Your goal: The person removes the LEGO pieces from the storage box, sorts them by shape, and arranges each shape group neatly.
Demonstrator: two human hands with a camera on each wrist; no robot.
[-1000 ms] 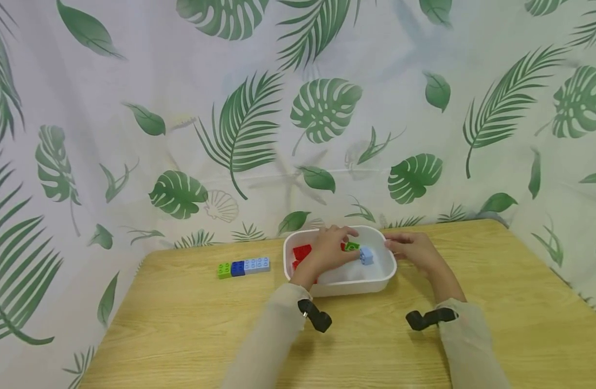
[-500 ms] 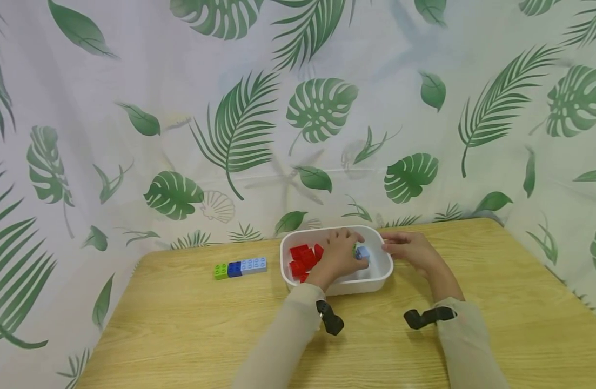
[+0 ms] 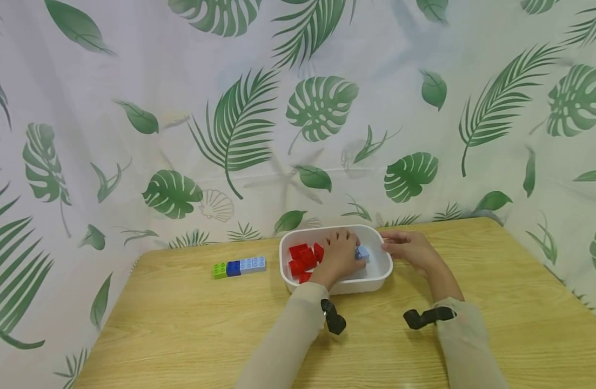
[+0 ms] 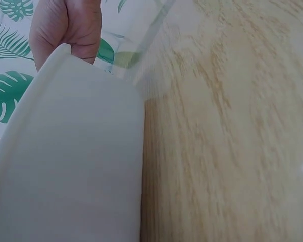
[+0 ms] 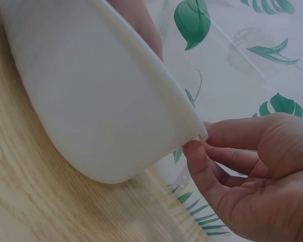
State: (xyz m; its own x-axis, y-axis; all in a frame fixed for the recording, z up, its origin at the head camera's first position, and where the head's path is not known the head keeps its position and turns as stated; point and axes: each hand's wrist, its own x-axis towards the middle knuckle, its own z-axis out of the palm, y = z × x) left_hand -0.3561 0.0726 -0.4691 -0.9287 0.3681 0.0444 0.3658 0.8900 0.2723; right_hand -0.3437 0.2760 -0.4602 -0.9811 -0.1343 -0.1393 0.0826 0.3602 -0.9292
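Observation:
A white plastic bin (image 3: 336, 288) stands on the table with toy building bricks in it. Inside it my left hand (image 3: 340, 256) reaches down, fingers bent over the right part. A light blue brick (image 3: 363, 254) shows between its thumb and forefinger; whether they grip it is hidden. Red bricks (image 3: 305, 257) lie to the left of that hand. At the bin's right end my right hand (image 3: 412, 249) pinches the rim between thumb and fingers. The right wrist view shows this pinch of the right hand (image 5: 257, 171) at the bin's corner (image 5: 192, 128).
Left of the bin, a row of joined bricks (image 3: 239, 267), lime green, dark blue and light blue, lies on the wooden table (image 3: 181, 324). A leaf-printed cloth (image 3: 259, 135) hangs close behind the table. Each wrist carries a black camera strap.
My left hand has moved right and lower within the bin, uncovering red bricks and covering the green one. The right hand keeps its hold on the rim. The view has shifted slightly.

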